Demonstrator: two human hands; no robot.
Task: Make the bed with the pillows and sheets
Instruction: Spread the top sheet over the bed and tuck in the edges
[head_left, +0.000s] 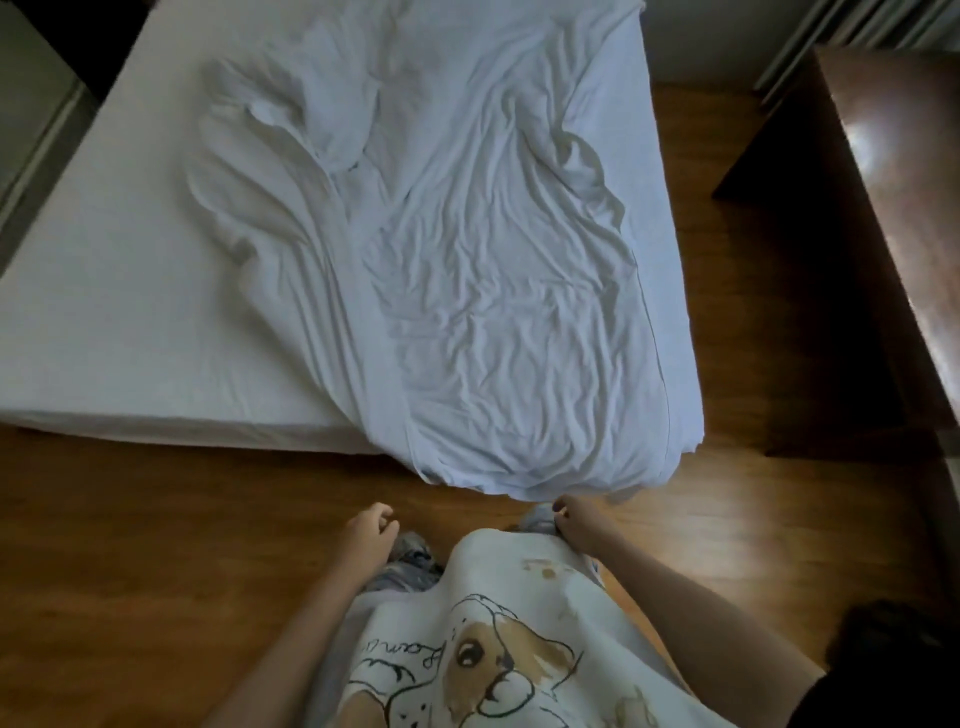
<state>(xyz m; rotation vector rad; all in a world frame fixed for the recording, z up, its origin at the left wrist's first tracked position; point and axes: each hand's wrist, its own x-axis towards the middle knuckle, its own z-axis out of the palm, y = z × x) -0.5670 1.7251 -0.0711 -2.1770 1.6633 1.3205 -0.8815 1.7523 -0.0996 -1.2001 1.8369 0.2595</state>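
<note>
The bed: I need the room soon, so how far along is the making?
Early. Done: the sheet lies over the right part of the mattress, rumpled, its near end hanging off the foot. In hand: nothing; left hand and right hand are off the sheet. Left: spreading it leftward, smoothing, and pillows, none visible.

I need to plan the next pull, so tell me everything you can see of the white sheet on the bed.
The sheet is white, thin, soft-looking cloth, heavily wrinkled. It covers only the right part of the mattress, bunched in folds toward the middle and far end, leaving the left part bare. Its near end hangs over the mattress's near right corner toward the wooden floor. Neither hand touches it.
</note>
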